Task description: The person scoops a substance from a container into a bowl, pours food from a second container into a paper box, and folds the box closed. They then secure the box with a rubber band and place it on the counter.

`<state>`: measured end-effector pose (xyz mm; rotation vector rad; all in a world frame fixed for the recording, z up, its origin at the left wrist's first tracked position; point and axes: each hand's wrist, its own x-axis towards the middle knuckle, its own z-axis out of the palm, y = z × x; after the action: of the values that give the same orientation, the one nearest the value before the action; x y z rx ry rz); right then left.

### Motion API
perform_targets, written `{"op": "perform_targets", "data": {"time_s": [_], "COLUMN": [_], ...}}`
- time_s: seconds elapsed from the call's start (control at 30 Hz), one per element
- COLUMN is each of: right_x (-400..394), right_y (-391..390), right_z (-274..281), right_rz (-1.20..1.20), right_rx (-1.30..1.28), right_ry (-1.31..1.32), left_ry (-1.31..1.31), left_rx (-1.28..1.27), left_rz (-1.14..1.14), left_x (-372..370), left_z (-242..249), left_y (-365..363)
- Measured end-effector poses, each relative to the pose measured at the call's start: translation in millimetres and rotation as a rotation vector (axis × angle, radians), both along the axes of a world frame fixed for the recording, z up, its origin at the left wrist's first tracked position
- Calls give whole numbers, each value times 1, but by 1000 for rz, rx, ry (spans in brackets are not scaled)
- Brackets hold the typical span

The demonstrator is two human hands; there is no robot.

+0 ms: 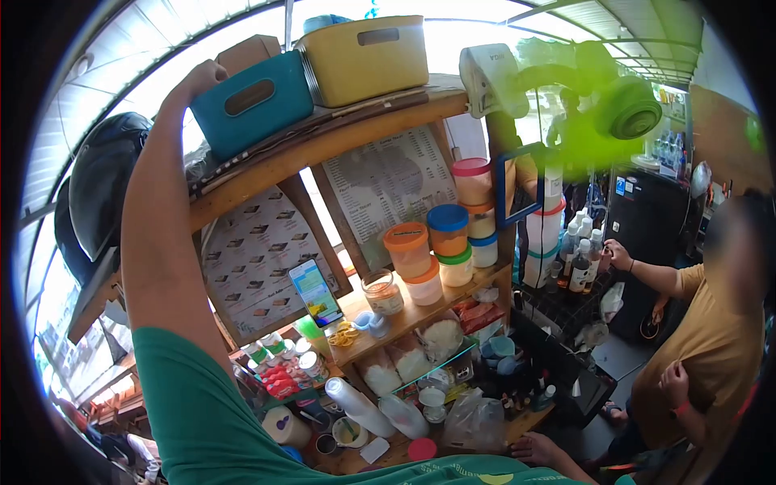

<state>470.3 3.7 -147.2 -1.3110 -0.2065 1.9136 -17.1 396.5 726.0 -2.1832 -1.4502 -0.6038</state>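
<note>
My left hand (207, 78) is raised high at the upper left, its fingers curled at the rear left corner of a teal basket (279, 97) on the wooden shelf top. Just behind that basket shows a brown cardboard box (247, 53), close to my fingers. The fingertips are partly hidden. A yellow basket (368, 61) stands to the right of the teal one. Low in the view, my right hand (535, 449) lies with spread fingers by the counter's front edge, near a clear plastic bag (475, 420), holding nothing visible.
Lidded tubs (408, 249), a glass jar (382, 293) and a lit phone (316, 293) stand on the middle shelf. Cups and bottles crowd the counter below. A person in a tan shirt (687, 347) stands at right, one hand near bottles (580, 267). Black helmets (105, 186) sit at left.
</note>
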Motion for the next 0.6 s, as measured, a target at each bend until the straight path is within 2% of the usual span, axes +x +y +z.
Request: {"op": "perform_targets", "data": {"time_s": [0.07,0.1,0.17,0.27,0.33,0.4,0.47,0.53,0.57,0.6], "right_x": [0,0,1,0,-1,-9,-23,-43,-51,-58], "right_y": [6,9,14,16,19,31,49,58,70,81], "right_z": [-9,-15,-20,-19,-13,3,17,78,69,59], "right_rz": [10,21,33,87,132,328,417,554,654,742], "right_rx": [27,55,54,73,92,196,336,406,754,1107], "right_ry": [-21,-46,-44,-59,-73,-166,-109,-202,-290,-371], "left_ry": [131,139,-12,-175,-233,-287,-341,-639,-769,-723], "left_rx": [361,361,576,711,799,888,986,767,707,695], "left_rz": [48,47,-48,-139,-124,-102,-58,-395,-524,-375], "left_x": [5,2,-10,-18,-8,5,13,17,29,26], "left_z": [7,10,18,27,15,-12,-54,-119,-164,-205], "left_y": [-11,-11,-11,-34,-73,-124,-180,-234,-267,-298]}}
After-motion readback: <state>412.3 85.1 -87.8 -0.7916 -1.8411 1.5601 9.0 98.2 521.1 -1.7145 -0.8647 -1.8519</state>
